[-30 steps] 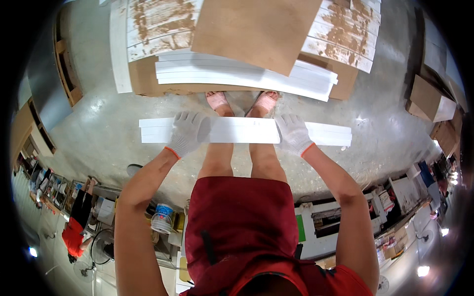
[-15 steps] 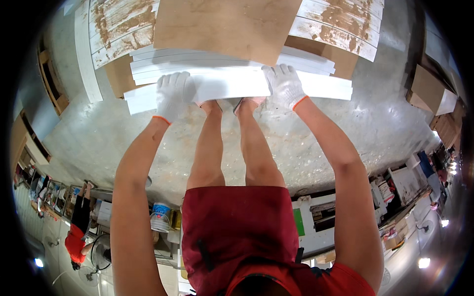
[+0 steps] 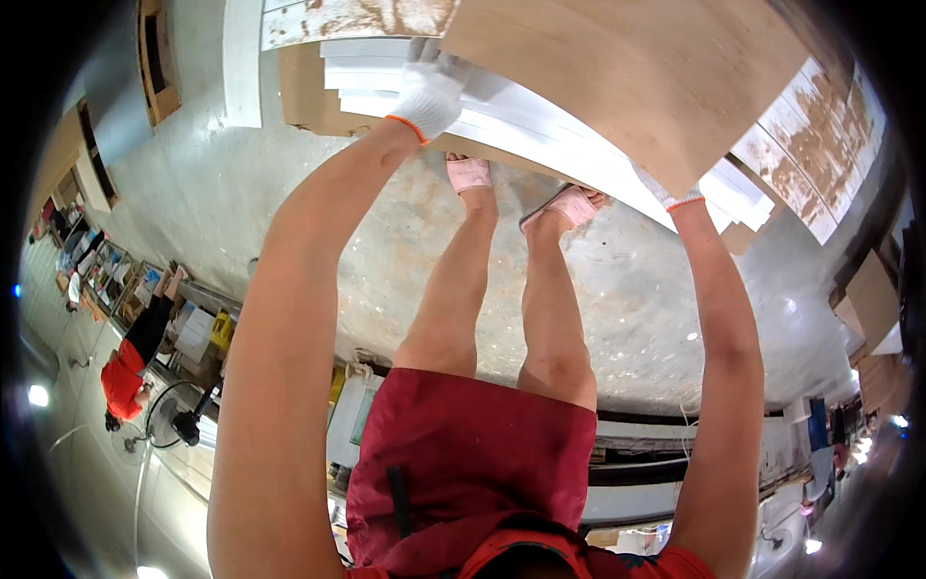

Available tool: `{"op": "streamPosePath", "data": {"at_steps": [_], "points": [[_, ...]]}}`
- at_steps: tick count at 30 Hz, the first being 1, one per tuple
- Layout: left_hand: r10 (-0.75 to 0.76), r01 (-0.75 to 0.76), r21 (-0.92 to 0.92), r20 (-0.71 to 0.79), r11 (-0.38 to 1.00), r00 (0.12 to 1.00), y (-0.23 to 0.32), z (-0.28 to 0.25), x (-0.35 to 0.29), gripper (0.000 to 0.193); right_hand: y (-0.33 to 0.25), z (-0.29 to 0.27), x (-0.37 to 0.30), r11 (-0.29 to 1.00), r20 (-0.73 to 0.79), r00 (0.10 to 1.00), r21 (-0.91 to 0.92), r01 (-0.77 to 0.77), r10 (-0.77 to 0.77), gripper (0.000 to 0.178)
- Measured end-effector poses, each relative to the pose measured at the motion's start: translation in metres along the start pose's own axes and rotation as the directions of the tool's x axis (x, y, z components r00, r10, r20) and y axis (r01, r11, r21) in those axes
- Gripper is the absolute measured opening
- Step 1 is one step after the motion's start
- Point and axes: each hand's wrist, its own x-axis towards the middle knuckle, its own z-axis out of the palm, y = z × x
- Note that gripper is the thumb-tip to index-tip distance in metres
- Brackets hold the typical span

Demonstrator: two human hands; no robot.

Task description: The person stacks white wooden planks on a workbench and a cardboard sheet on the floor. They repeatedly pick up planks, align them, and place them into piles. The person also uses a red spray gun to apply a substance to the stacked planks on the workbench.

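My left hand (image 3: 431, 95), in a white knit glove with an orange cuff, lies over the white boards (image 3: 559, 135), fingers stretched away from me and slightly blurred. Those boards are long, narrow and stacked in front of my feet. A large brown sheet (image 3: 637, 68) rests across them, one corner pointing toward me. At that corner is my right hand (image 3: 659, 186), gloved alike; the sheet covers most of it, so its fingers are hidden. Brown board (image 3: 313, 92) shows under the left end of the stack.
White planks with brown stains (image 3: 815, 135) lie beyond the stack on both sides. A white strip (image 3: 242, 68) is on the concrete floor (image 3: 386, 241) at left. My feet in pink slippers (image 3: 469, 174) stand close to the boards. Behind at left are a fan (image 3: 178, 415) and a person in red (image 3: 122, 381).
My view has turned, and the stack now slants down to the right. My hands have moved farther apart. The front white board no longer sticks out toward me; the right hand has gone partly under the sheet's corner.
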Motion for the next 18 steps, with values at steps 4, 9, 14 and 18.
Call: {"op": "streamPosePath", "data": {"at_steps": [4,9,14,18], "points": [[-0.141,0.124,-0.080,-0.253,0.989,0.957,-0.002,0.011,-0.010,0.053,-0.003,-0.004,-0.011,0.993,0.085,0.990,-0.006,-0.117,0.117,0.039],[-0.215,-0.053,-0.455,-0.518,0.889,0.828,-0.012,0.039,-0.047,0.060,-0.033,-0.054,0.000,0.984,0.083,0.981,-0.003,-0.177,0.176,0.035],[-0.590,0.250,-0.666,-0.349,0.703,0.728,-0.009,0.068,-0.074,0.070,-0.039,-0.065,0.010,0.969,0.213,0.955,0.090,-0.229,0.206,0.037],[-0.825,0.361,-0.865,-0.099,0.348,0.557,-0.030,0.091,-0.073,0.079,-0.054,-0.072,0.027,0.989,0.281,0.958,-0.147,-0.017,0.058,0.023]]}}
